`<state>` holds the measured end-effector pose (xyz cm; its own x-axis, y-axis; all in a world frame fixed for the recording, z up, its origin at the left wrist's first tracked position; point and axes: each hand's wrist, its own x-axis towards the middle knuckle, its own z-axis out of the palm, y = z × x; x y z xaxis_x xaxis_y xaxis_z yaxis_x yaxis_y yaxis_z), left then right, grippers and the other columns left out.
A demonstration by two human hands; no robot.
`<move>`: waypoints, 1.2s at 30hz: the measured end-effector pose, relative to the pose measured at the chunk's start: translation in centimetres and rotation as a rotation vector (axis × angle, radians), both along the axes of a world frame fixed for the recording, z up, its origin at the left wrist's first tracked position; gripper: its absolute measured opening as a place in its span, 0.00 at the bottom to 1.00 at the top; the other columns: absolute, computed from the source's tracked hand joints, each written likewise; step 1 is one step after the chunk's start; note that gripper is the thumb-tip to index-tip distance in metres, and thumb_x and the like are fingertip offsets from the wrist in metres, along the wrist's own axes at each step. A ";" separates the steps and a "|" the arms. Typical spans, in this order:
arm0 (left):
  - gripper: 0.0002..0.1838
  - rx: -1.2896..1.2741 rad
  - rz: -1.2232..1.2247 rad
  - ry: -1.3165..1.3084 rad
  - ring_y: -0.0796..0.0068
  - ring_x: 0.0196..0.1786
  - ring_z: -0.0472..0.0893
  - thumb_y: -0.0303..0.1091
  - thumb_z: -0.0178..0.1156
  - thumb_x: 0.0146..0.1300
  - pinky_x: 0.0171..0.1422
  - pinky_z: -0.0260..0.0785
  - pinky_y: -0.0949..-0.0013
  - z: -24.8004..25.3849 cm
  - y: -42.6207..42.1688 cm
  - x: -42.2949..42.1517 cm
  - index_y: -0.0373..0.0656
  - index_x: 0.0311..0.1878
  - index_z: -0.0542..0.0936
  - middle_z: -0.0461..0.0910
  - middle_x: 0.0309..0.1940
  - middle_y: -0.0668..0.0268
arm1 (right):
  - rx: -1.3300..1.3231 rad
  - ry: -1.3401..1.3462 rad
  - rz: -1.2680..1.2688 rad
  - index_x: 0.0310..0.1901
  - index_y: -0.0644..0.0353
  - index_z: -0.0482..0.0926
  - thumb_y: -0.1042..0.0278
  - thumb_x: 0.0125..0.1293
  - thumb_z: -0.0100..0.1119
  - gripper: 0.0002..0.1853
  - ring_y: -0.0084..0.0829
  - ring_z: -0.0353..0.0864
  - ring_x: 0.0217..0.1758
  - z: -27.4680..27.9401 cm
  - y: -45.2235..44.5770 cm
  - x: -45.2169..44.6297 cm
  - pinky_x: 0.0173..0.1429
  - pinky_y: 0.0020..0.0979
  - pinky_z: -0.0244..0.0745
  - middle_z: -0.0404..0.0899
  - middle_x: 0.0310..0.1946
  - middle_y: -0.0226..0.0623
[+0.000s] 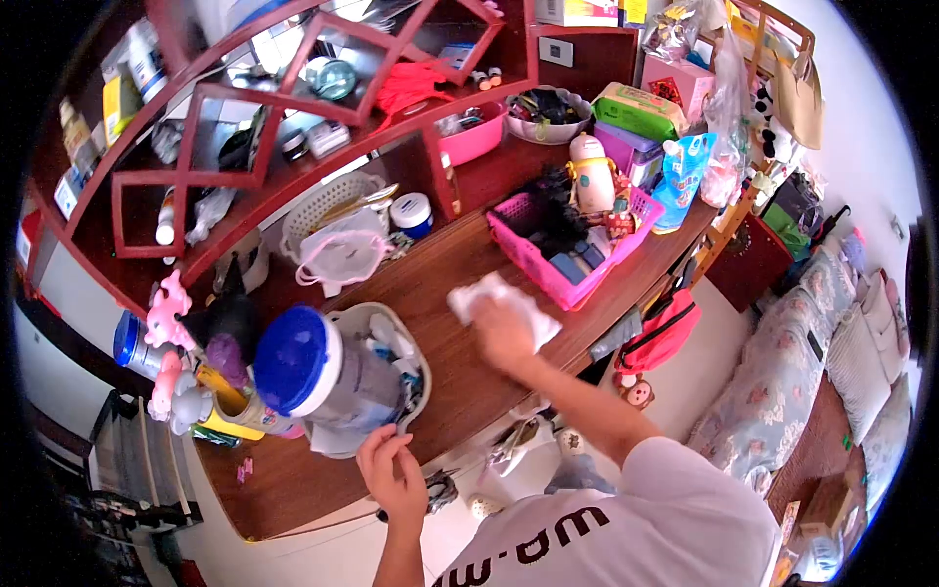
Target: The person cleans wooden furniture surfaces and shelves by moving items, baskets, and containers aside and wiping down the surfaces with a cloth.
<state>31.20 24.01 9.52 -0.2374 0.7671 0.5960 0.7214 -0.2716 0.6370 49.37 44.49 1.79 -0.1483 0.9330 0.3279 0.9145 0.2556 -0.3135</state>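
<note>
R hand was palm-down on a white cloth, which lay bunched on the brown desk, approx. mid-desk, btwn the tub and the pink basket. Fingers blurred & partly lost against the cloth, so couldn't tell if they pinched it or just pressed flat. R arm reached in from the lower rt., over the desk's nr edge.

L hand was at the nr edge, fingers loosely bent and a bit apart, tips up by the tub's nr rim; couldn't tell if they gripped it or only touched.

Tub held a big clear jar w/ a blue lid, tilted, plus small packets alongside. Left of it: pink toy atop a cluster of bits.

Pink basket, beyond the cloth to the rt., had dark stuff inside & a cream bottle upright at its far side. Blue pouch stood just beside it; green pack lay behind, on a purple box. At the back, nr the shelf: pale basket and a white pot w/ blue label. Red bag hung below the desk's rt. side.
</note>
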 end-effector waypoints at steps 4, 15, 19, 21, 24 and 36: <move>0.08 0.036 -0.197 0.033 0.59 0.46 0.75 0.19 0.56 0.54 0.52 0.67 0.64 2.5 6.9 7.2 0.38 0.38 0.79 0.76 0.44 0.56 | 0.200 0.188 0.712 0.51 0.60 0.75 0.69 0.57 0.49 0.19 0.39 0.71 0.58 -0.3 -5.6 2.4 0.60 0.38 0.67 0.74 0.53 0.40; 0.35 -1.058 -0.355 -0.719 0.62 0.43 0.80 0.41 0.58 0.60 0.39 0.79 0.59 1.8 24.2 20.7 0.42 0.67 0.56 0.70 0.54 0.56 | -0.486 0.598 0.804 0.55 0.59 0.74 0.85 0.55 0.50 0.24 0.35 0.67 0.64 2.5 -4.1 28.3 0.67 0.37 0.60 0.73 0.58 0.36; 0.19 -1.192 -0.484 -0.880 0.57 0.39 0.81 0.23 0.50 0.48 0.45 0.79 0.47 1.5 25.4 20.2 0.35 0.47 0.72 0.78 0.37 0.55 | -0.569 1.021 0.197 0.57 0.61 0.72 0.78 0.66 0.47 0.18 0.25 0.73 0.55 3.6 -4.6 35.7 0.59 0.29 0.67 0.77 0.50 0.34; 0.19 -1.182 -0.500 -0.893 0.57 0.39 0.81 0.23 0.49 0.48 0.45 0.78 0.45 1.7 25.0 20.4 0.35 0.48 0.71 0.77 0.38 0.55 | -0.493 1.247 -0.062 0.58 0.61 0.72 0.74 0.68 0.47 0.17 0.22 0.74 0.49 3.4 -4.5 38.2 0.55 0.25 0.68 0.77 0.46 0.30; 0.21 -1.101 -0.433 -0.918 0.56 0.39 0.79 0.21 0.49 0.47 0.45 0.77 0.41 2.9 23.0 20.4 0.35 0.48 0.70 0.75 0.37 0.56 | -0.187 1.314 -0.194 0.57 0.66 0.72 0.71 0.70 0.46 0.16 0.20 0.72 0.48 4.4 -3.7 39.3 0.55 0.23 0.66 0.76 0.45 0.30; 0.28 -0.866 -0.041 -0.953 0.65 0.43 0.79 0.15 0.48 0.46 0.44 0.76 0.65 5.2 6.7 11.1 0.38 0.55 0.69 0.76 0.41 0.61 | -0.050 0.109 0.139 0.62 0.63 0.63 0.67 0.61 0.48 0.27 0.50 0.52 0.72 -1.7 2.8 26.1 0.73 0.51 0.44 0.58 0.66 0.52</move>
<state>42.31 30.66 14.74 -0.2593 0.8332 -0.4885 -0.1124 0.4763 0.8721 75.51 47.24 0.10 -0.2427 0.9216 0.3030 0.8313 0.3586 -0.4247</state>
